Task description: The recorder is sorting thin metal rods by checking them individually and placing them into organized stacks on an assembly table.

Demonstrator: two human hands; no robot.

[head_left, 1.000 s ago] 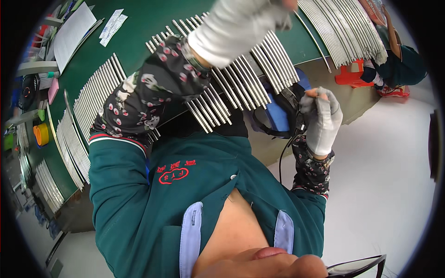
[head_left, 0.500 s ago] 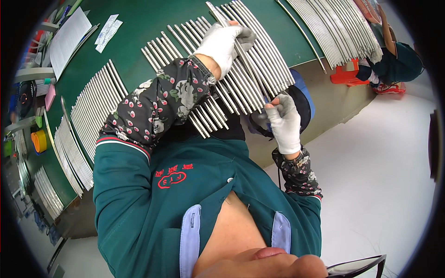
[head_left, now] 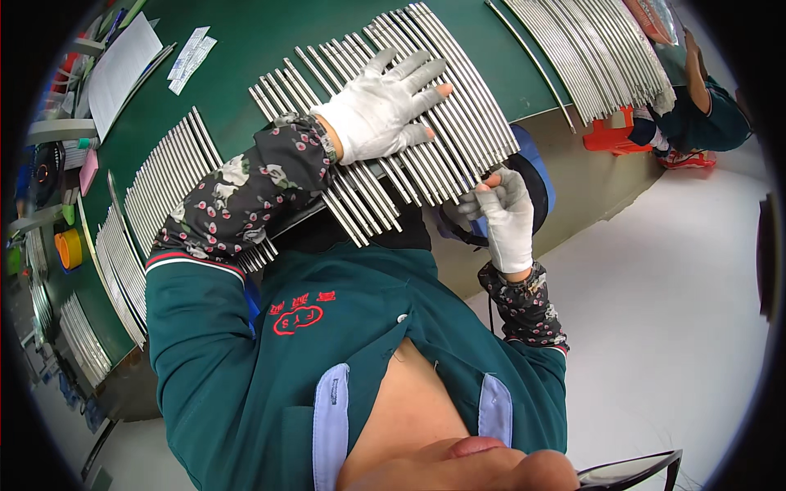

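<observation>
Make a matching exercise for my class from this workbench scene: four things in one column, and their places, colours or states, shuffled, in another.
Things
1. left hand
2. right hand
3. plastic stool
4. large paper sheet

Places, colours or states
A. white, lying in the upper left of the picture
B. by the ends of the metal rods nearest the body, thumb and fingertips close together
C. fingers spread out over the metal rods
D. bright red, toward the right of the picture

Right pairs: 1-C, 2-B, 3-D, 4-A
</observation>
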